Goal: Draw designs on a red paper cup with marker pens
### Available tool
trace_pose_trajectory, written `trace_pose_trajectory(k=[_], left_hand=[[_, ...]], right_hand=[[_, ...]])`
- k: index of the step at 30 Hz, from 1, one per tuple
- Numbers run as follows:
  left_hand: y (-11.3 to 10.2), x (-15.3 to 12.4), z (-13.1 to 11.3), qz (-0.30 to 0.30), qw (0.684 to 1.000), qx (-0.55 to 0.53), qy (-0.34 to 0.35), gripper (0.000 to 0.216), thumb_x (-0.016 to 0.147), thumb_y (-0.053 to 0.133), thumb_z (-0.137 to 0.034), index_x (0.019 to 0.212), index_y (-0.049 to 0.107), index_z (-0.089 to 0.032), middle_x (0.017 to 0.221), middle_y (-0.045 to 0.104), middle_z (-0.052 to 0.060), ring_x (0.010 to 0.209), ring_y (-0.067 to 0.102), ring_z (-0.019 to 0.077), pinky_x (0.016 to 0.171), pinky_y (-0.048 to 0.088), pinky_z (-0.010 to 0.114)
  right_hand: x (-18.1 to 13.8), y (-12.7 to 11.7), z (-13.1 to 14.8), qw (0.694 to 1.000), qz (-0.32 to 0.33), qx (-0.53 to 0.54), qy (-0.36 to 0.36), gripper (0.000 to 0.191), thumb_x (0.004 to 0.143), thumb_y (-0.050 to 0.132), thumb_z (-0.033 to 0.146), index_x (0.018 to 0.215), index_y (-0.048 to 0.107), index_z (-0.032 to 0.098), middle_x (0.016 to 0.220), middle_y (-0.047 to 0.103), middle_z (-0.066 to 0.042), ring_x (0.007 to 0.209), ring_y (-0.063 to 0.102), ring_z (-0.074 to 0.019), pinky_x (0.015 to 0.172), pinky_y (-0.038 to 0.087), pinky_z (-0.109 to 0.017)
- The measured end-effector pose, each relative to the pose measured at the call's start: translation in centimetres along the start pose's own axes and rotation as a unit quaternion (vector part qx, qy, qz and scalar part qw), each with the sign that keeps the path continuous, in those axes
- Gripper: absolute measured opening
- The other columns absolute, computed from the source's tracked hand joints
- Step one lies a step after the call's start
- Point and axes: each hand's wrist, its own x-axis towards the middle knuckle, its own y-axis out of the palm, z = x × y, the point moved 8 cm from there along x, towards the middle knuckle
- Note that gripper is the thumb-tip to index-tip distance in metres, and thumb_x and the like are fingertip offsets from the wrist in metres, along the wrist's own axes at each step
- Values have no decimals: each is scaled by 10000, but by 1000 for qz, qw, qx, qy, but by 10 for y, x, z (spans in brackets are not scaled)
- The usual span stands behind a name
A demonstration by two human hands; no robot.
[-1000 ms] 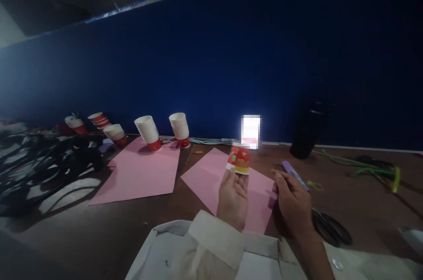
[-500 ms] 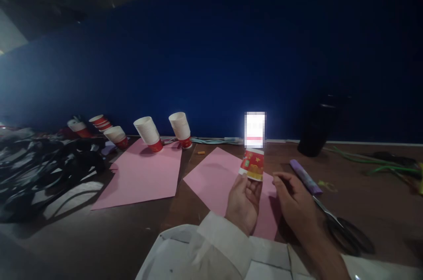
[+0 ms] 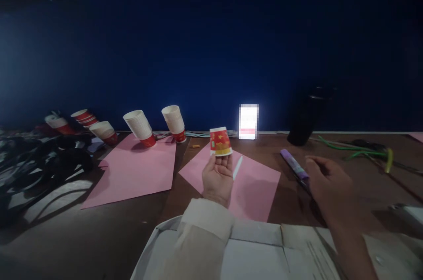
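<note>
My left hand (image 3: 218, 181) holds a red and yellow paper cup (image 3: 220, 142), its wider end down at my fingers. The cup is above a pink sheet of paper (image 3: 257, 183), on which a thin white strip (image 3: 237, 168) lies. My right hand (image 3: 327, 178) is apart from the cup, over the table on the right, with curled fingers and the thumb near the index finger. What it holds, if anything, I cannot make out. Beside it lie a purple rolled packet (image 3: 294, 163) and scissors (image 3: 304, 184), largely hidden by the hand.
Stacked paper cups (image 3: 140, 128) and another stack (image 3: 174, 123) stand behind a second pink sheet (image 3: 139, 165). Black cables (image 3: 42, 161) crowd the left. A bright blurred screen (image 3: 248, 121) and a black bottle (image 3: 299, 126) stand at the blue partition (image 3: 211, 51). Green wires (image 3: 357, 150) lie right.
My left hand has moved left with the cup, uncovering the white strip. My right hand has moved right and now covers most of the scissors. The view has shifted slightly.
</note>
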Motion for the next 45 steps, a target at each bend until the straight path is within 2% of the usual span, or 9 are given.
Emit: trace_pose_trajectory(k=[5, 11, 16, 22, 28, 32, 38, 41, 45], left_hand=[[1, 7, -27, 0, 999, -18, 46, 323, 995, 405, -193, 1172, 669, -130, 1119, 745, 129, 1091, 694, 176, 1015, 539, 344], [-15, 16, -10, -19, 1000, -5, 17, 276, 981, 450, -192, 1128, 678, -139, 1132, 737, 139, 1068, 703, 174, 980, 552, 325], [-18, 18, -4, -19, 1000, -15, 2, 253, 971, 468, -193, 1098, 681, -144, 1135, 733, 149, 1049, 711, 180, 944, 566, 318], [-13, 14, -2, -20, 1000, -9, -6, 271, 964, 461, -192, 1107, 687, -148, 1125, 732, 155, 1030, 716, 181, 949, 562, 327], [-11, 11, -1, -16, 1000, -2, -14, 257, 950, 483, -180, 1103, 688, -162, 1121, 735, 144, 1023, 718, 177, 934, 565, 312], [-9, 10, 0, -6, 1000, -14, -11, 235, 940, 504, -166, 1096, 680, -161, 1117, 735, 139, 1011, 722, 181, 903, 576, 304], [-7, 9, 5, 2, 1000, 5, -17, 190, 938, 539, -189, 1056, 682, -148, 1058, 744, 135, 971, 728, 176, 883, 581, 281], [-8, 8, 7, 6, 1000, 2, -22, 185, 924, 544, -167, 1040, 683, -128, 1056, 741, 151, 996, 724, 192, 918, 575, 311], [-9, 7, 10, -1, 999, 12, -36, 175, 928, 532, -166, 1000, 684, -117, 1044, 740, 156, 969, 727, 188, 895, 579, 301]], right_hand=[[-30, 59, 38, 969, 151, -28, -195, 328, 885, 492, 434, 996, 719, 224, 1022, 716, -64, 885, 638, -215, 828, 457, -347], [-73, 134, 81, 843, 341, -280, -310, 342, 969, 412, 302, 1166, 692, 324, 1090, 639, -64, 922, 647, -204, 649, 385, -280], [-79, 155, 92, 785, 368, -352, -353, 311, 957, 453, 274, 1142, 703, 296, 1069, 634, -97, 835, 671, -213, 602, 363, -264], [-84, 161, 106, 716, 381, -370, -452, 240, 900, 493, 140, 1002, 708, 168, 971, 662, -132, 870, 679, -255, 639, 409, -295], [-88, 163, 113, 664, 384, -373, -521, 255, 891, 487, 86, 990, 699, 186, 963, 689, -118, 838, 683, -242, 661, 400, -311], [-80, 142, 110, 694, 339, -362, -521, 235, 848, 506, 89, 976, 665, 207, 928, 690, -74, 801, 666, -212, 641, 343, -305], [-53, 84, 86, 825, 191, -345, -404, 153, 908, 453, 300, 885, 590, 235, 748, 673, -18, 670, 615, -185, 566, 237, -310], [-51, 76, 70, 860, 198, -305, -358, 178, 905, 463, 334, 932, 618, 251, 750, 690, -9, 683, 617, -192, 593, 305, -312], [-39, 86, 59, 871, 240, -308, -297, 293, 900, 490, 337, 1130, 638, 230, 1015, 731, -84, 953, 658, -252, 691, 401, -336]])
